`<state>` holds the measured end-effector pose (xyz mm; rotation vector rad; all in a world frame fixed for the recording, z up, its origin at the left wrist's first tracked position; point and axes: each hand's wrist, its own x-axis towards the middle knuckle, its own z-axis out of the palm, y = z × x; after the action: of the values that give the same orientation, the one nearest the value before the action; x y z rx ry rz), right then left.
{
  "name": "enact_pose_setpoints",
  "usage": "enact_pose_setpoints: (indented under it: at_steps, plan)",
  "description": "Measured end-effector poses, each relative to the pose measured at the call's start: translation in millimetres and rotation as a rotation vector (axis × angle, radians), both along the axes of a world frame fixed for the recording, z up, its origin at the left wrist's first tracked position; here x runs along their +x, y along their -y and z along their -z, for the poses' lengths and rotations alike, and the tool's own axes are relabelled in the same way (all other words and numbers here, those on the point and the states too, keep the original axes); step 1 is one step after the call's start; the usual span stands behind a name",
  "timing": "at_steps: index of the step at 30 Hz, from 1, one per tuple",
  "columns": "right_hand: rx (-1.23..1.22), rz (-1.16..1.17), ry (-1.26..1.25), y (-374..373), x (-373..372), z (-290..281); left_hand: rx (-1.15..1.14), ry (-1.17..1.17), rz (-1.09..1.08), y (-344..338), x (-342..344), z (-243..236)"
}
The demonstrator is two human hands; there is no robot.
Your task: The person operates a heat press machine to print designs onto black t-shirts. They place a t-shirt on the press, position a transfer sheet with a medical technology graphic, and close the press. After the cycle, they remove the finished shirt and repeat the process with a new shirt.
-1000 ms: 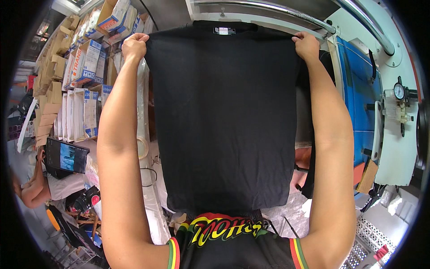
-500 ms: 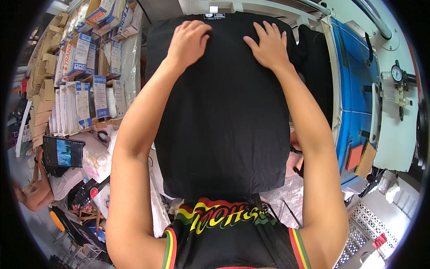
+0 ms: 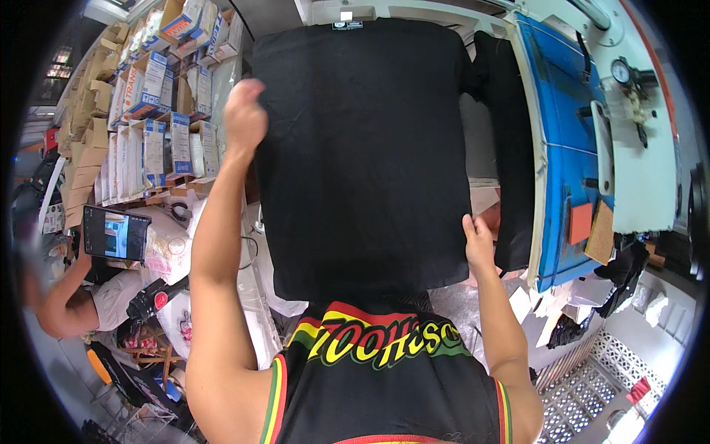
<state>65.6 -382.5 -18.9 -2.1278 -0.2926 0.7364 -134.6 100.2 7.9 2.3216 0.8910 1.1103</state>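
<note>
A black T-shirt (image 3: 362, 155) lies spread over a flat board in front of me, its neck label at the far edge. At its upper left edge is my left hand (image 3: 246, 122), curled into a closed, slightly blurred shape; whether cloth is inside it is hidden. My right hand (image 3: 479, 240) pinches the shirt's right side lower down, thumb along the edge and the other fingers partly hidden. Beyond that side hangs a black sleeve-like length of cloth (image 3: 514, 163), joined to the shirt near the top.
A blue padded panel (image 3: 566, 163) with a pale edge stands at the right, below a pressure gauge (image 3: 620, 71). Stacked cardboard boxes (image 3: 148, 78) fill the far left. Nearer on the left are a propped tablet (image 3: 116, 234), black-handled scissors (image 3: 180, 212) and another person's arm (image 3: 63, 296).
My left hand has moved left off the shirt's top to its edge and curled. My right hand has come down toward me from the top to the right edge, which it now pinches.
</note>
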Motion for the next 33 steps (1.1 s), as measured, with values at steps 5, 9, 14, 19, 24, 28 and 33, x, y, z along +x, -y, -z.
enact_pose_setpoints:
  at_steps: [5,9,14,19,24,28,33]
  plan:
    - [0.112,0.059,-0.212,40,4,9,-1.346,0.008,0.016,89,-191,53]
    - [0.387,0.106,-0.518,44,10,-7,-1.802,0.156,0.005,187,-230,51]
    - [0.438,0.077,-0.584,52,19,-7,-1.703,0.601,0.008,205,-247,44]
    - [0.405,0.141,-0.625,48,18,-5,-1.682,0.393,0.070,198,-254,46]
    - [0.425,0.109,-0.628,56,26,11,-1.738,0.421,0.112,187,-256,53]
    - [0.500,0.112,-0.530,61,30,31,-1.726,0.391,0.120,185,-269,58]
    - [0.528,0.235,-0.579,51,22,30,-1.731,0.384,0.101,169,-285,81]
